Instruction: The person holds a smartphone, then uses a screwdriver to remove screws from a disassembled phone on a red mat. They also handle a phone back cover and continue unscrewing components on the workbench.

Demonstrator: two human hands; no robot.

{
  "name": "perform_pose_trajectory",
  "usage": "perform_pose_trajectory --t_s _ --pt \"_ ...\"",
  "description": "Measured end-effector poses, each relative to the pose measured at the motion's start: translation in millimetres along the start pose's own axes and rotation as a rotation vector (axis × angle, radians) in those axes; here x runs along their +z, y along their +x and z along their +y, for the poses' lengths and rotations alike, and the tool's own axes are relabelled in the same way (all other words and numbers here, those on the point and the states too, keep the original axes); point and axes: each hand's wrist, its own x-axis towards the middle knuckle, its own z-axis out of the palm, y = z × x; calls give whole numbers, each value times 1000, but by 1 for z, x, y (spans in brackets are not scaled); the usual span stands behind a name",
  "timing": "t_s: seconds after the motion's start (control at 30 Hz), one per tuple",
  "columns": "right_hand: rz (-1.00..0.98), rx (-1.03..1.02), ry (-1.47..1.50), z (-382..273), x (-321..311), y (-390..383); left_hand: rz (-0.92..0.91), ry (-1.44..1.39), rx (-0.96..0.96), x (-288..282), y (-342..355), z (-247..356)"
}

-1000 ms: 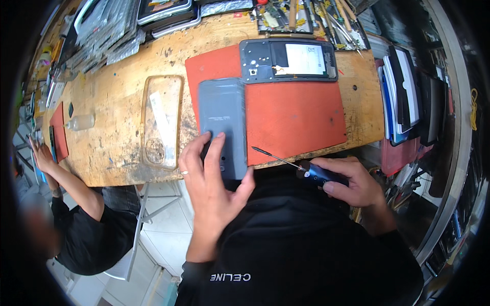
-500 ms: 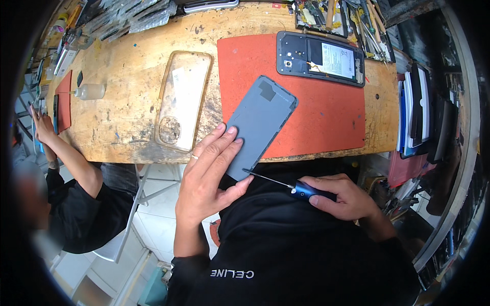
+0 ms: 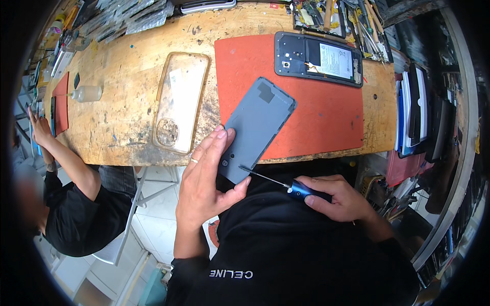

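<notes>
A grey phone back cover (image 3: pixel 255 120) lies slantwise, its far part over the red mat (image 3: pixel 321 117) and its near end past the table's front edge. My left hand (image 3: pixel 201 176) holds the cover at its left edge, fingers together there and thumb near the bottom corner. Two small dark holes show in the cover beside those fingers. My right hand (image 3: pixel 337 196) grips a blue-handled tool (image 3: pixel 298 189) with a thin metal shaft. The tool's dark tip rests at the cover's near end, close to my left thumb; whether it touches is hard to tell.
An opened phone (image 3: pixel 319 60) lies at the mat's far right. Left of the mat is a clear phone case (image 3: pixel 181 102), with a small bottle (image 3: pixel 87 93) farther left. Hand tools (image 3: pixel 367 30) crowd the back right. Another person's arm (image 3: pixel 71 158) reaches to the table at left.
My left fingers have drawn back from the cover's face to its left edge, uncovering the holes. The tool tip has shifted slightly along the near end.
</notes>
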Motion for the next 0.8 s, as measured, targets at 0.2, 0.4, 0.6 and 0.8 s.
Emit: perform_pose_trajectory --t_s 0.2,0.4,0.6,0.8 --pt "35 -20 12 3 3 0 -3 7 7 1 -3 -1" --pt "26 -19 13 3 5 3 -41 11 12 -2 -3 -6" --pt "-41 39 -16 -2 -1 4 -45 6 20 -2 -4 -8" --pt "32 -33 3 3 7 4 -57 32 17 -3 -4 -7"
